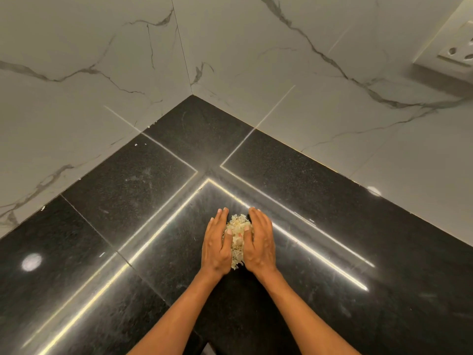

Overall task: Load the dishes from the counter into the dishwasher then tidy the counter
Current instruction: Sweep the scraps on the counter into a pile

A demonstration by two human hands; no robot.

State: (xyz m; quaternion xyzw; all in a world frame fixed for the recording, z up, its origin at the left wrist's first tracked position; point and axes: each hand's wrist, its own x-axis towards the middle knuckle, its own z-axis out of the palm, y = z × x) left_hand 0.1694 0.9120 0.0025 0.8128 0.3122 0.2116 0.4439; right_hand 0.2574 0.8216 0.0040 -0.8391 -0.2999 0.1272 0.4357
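A small heap of pale food scraps (237, 235), yellowish shreds with a few orange bits, lies on the black granite counter (143, 190). My left hand (217, 243) presses against the heap's left side with fingers straight. My right hand (259, 243) presses against its right side, fingers also straight. The two palms face each other with the scraps squeezed between them. Both thumbs lie on top of the heap. No dishes or dishwasher are in view.
The counter forms an inside corner against white marble-look wall tiles (256, 47). A white wall socket (453, 55) sits at the upper right. A few tiny crumbs (135, 144) lie near the left wall. Bright light strips reflect on the glossy stone.
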